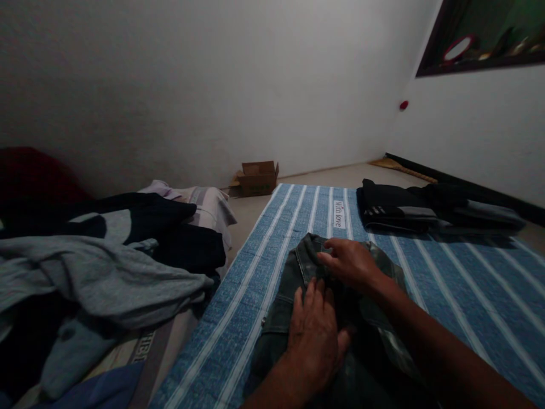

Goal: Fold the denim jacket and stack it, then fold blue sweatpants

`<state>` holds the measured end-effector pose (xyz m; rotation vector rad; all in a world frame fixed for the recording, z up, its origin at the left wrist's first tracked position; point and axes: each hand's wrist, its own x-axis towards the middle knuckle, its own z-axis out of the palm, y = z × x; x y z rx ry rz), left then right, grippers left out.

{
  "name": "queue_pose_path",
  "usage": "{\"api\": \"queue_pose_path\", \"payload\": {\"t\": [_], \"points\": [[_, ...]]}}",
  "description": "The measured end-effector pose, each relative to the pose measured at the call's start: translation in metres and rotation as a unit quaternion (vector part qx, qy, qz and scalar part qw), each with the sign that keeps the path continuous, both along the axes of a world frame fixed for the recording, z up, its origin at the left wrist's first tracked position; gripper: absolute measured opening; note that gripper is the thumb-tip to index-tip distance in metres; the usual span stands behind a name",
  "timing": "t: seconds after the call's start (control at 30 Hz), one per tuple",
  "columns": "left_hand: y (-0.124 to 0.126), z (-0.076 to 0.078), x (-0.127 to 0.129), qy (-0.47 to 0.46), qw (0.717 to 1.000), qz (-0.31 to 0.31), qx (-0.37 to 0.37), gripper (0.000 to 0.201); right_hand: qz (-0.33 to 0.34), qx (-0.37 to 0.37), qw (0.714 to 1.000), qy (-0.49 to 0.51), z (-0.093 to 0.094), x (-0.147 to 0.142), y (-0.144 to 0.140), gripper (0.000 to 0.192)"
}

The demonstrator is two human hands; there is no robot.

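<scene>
A dark grey-green denim jacket (276, 315) lies spread on the blue striped cloth in front of me, collar pointing away. My left hand (313, 324) rests flat on the jacket's front, fingers stretched out and pointing toward the collar. Close to the collar, my right hand (351, 261) reaches in from the right with its fingers bent, holding the fabric beside the neck opening. My right forearm and both hands cover much of the jacket's middle, and its lower part is in deep shadow.
Dark folded clothes (395, 207) sit at the far right of the striped cloth (238, 295). To the left lies a loose heap of clothes with a grey garment (97, 272) on top. An open cardboard box (258, 179) stands on the floor by the wall.
</scene>
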<state>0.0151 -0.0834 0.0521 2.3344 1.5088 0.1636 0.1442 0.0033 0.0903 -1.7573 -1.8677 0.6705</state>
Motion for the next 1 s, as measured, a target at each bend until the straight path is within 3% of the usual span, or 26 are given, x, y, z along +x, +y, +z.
{"api": "queue_pose_path", "payload": {"t": [0.1,0.23,0.5,0.67,0.83,1.0], "points": [[-0.003,-0.002,-0.002,-0.021,1.000,0.009,-0.018,0.075,0.007,-0.043,0.999,-0.008,-0.014,-0.025,0.043,0.025],[-0.006,-0.011,-0.004,-0.036,0.999,0.013,-0.031,0.073,-0.016,-0.077,0.997,0.022,-0.037,-0.038,0.067,0.028],[-0.009,-0.027,-0.005,-0.045,0.998,0.001,-0.034,0.072,-0.071,-0.111,0.986,0.106,-0.064,-0.030,0.071,0.017],[-0.010,-0.029,-0.004,-0.060,0.997,-0.009,-0.039,0.071,-0.090,-0.154,0.973,0.147,-0.064,-0.034,0.075,0.015],[-0.009,-0.027,-0.002,-0.059,0.997,-0.011,-0.052,0.071,-0.125,-0.176,0.961,0.175,-0.060,-0.040,0.079,0.026],[-0.009,-0.018,-0.003,-0.037,0.997,-0.019,-0.070,0.070,-0.162,-0.185,0.950,0.194,-0.069,-0.043,0.081,0.023]]}}
